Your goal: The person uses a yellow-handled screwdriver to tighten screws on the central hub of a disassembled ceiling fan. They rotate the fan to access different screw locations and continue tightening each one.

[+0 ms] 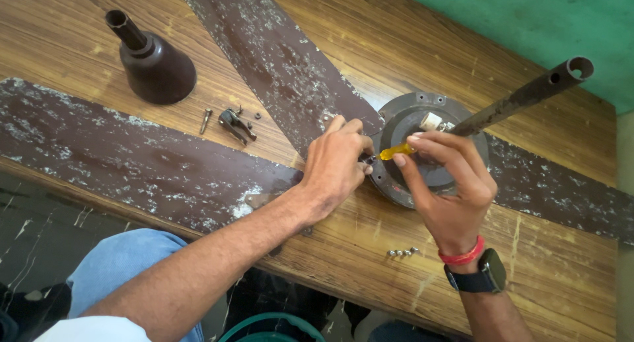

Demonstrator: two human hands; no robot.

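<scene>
Screwdriver (pixel 395 150) pinched in right hand (pixel 449 183); left hand (pixel 337 164) steadying tip.

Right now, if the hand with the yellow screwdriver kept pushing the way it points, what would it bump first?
The right hand aims the yellow screwdriver leftward, so it would likely meet the left hand's fingers first, at the fan motor's edge. Depth is hard to judge.

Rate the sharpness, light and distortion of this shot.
Head view: soft even daylight, no harsh glare; left hand, right hand and yellow screwdriver are sharp; the rod blurs slightly toward the lens; wide-angle stretch bends the table edges.
</scene>
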